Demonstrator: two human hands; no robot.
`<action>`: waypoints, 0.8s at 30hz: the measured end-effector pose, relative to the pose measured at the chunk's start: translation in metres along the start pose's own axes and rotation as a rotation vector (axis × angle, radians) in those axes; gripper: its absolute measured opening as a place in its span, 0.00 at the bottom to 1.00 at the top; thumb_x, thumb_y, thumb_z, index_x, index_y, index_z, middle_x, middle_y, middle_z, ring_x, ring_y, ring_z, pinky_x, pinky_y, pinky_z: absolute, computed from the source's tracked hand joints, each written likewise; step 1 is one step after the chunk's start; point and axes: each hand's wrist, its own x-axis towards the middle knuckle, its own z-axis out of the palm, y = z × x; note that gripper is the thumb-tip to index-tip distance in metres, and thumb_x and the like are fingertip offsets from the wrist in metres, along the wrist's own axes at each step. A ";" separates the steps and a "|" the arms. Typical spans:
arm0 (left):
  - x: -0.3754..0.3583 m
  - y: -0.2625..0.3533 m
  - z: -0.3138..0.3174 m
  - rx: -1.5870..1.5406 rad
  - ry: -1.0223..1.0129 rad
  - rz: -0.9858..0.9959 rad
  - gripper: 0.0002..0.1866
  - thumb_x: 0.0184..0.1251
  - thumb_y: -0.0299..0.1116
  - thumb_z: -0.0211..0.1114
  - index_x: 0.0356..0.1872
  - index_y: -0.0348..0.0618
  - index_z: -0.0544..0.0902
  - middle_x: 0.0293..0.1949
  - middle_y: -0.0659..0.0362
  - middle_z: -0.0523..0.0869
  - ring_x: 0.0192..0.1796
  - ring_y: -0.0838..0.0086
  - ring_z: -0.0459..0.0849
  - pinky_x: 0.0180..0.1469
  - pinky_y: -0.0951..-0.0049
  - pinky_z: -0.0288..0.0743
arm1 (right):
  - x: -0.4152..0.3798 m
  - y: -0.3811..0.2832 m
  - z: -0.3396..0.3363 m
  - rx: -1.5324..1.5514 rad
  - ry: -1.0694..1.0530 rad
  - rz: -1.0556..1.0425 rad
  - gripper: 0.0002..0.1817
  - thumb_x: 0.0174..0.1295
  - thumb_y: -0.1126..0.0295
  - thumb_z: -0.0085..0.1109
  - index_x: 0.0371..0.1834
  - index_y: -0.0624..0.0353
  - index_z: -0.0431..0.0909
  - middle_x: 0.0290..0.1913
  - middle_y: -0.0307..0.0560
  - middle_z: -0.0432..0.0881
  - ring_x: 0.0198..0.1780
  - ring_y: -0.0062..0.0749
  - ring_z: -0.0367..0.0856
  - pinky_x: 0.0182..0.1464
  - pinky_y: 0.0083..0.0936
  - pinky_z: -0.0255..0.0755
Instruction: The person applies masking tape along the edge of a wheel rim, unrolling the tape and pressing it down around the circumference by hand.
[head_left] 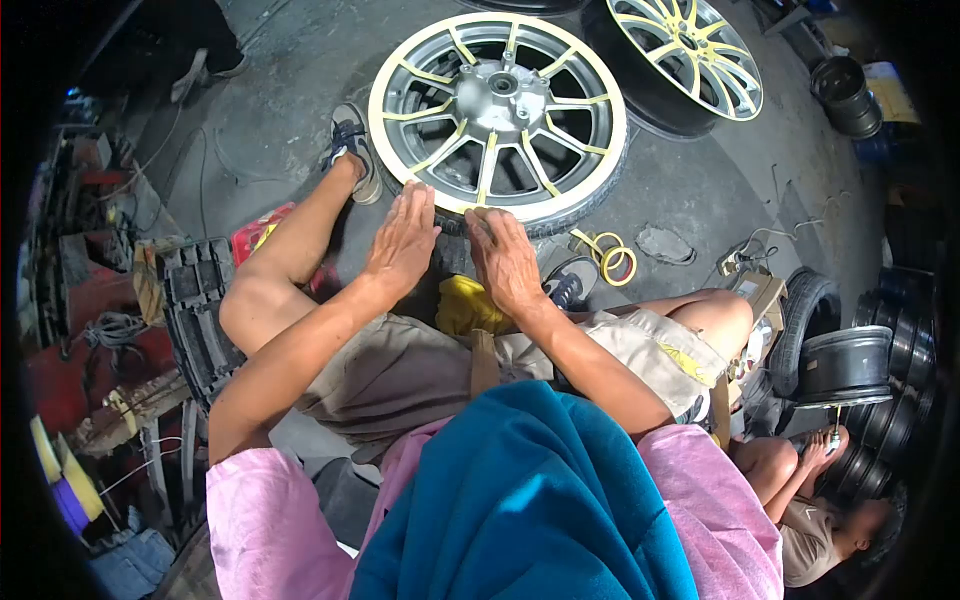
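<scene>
A large multi-spoke wheel (585, 190) lies face up in front of me on a dark tyre, its outer rim and several spokes covered with pale yellow masking tape. My left hand (403, 238) is at the near left edge of the rim, fingers stretched out and close together. To the right of it, my right hand (508, 262) has its slightly bent fingertips at the near edge of the taped rim. No separate item shows in either hand; the undersides of the fingers are hidden. Rolls of yellow tape (618, 264) lie on the floor beside my right foot.
A second taped wheel (688, 42) leans at the back right. Below my hands is a yellow cloth or bag (468, 303). At right stand a loose tyre (808, 320) and a dark rim (845, 362), near a crouching person (808, 520). Red machinery (100, 370) stands left.
</scene>
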 end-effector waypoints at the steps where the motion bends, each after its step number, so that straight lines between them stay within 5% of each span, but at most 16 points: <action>1: -0.001 0.005 -0.001 -0.009 -0.014 -0.042 0.33 0.70 0.33 0.62 0.70 0.26 0.61 0.65 0.39 0.68 0.71 0.45 0.65 0.73 0.55 0.65 | -0.001 0.002 -0.002 0.002 0.002 0.006 0.27 0.56 0.77 0.62 0.62 0.65 0.75 0.55 0.53 0.75 0.56 0.49 0.74 0.62 0.40 0.69; 5: -0.002 0.042 0.016 -0.017 -0.076 0.026 0.34 0.69 0.34 0.63 0.70 0.23 0.61 0.66 0.39 0.67 0.71 0.41 0.64 0.73 0.52 0.64 | -0.013 0.031 -0.040 -0.102 -0.072 -0.111 0.34 0.47 0.82 0.61 0.65 0.65 0.74 0.57 0.53 0.75 0.58 0.51 0.74 0.63 0.40 0.70; 10: 0.010 0.077 0.016 -0.064 0.023 0.124 0.34 0.68 0.34 0.63 0.68 0.21 0.63 0.65 0.37 0.66 0.68 0.43 0.67 0.72 0.52 0.64 | -0.015 0.081 -0.077 -0.279 -0.115 0.008 0.32 0.50 0.79 0.58 0.64 0.69 0.73 0.56 0.58 0.76 0.62 0.51 0.72 0.68 0.40 0.66; 15: -0.004 0.028 0.010 -0.023 -0.053 0.008 0.36 0.68 0.32 0.63 0.72 0.26 0.59 0.66 0.39 0.68 0.70 0.44 0.67 0.73 0.55 0.64 | -0.021 0.054 -0.051 -0.292 -0.047 0.031 0.31 0.51 0.81 0.59 0.64 0.69 0.74 0.58 0.59 0.76 0.62 0.57 0.73 0.70 0.44 0.65; 17: -0.008 -0.001 0.013 0.138 0.043 0.009 0.36 0.69 0.32 0.62 0.73 0.28 0.58 0.67 0.39 0.67 0.72 0.48 0.66 0.74 0.57 0.63 | -0.012 0.024 -0.028 -0.230 -0.050 -0.002 0.32 0.49 0.80 0.60 0.63 0.68 0.75 0.57 0.58 0.77 0.61 0.53 0.74 0.70 0.43 0.65; 24: 0.016 -0.064 0.001 0.347 -0.134 -0.154 0.38 0.72 0.32 0.60 0.77 0.31 0.52 0.77 0.43 0.56 0.78 0.48 0.58 0.78 0.53 0.57 | -0.005 0.023 -0.018 -0.075 -0.063 -0.136 0.28 0.55 0.78 0.55 0.64 0.67 0.74 0.55 0.52 0.76 0.59 0.46 0.74 0.65 0.38 0.69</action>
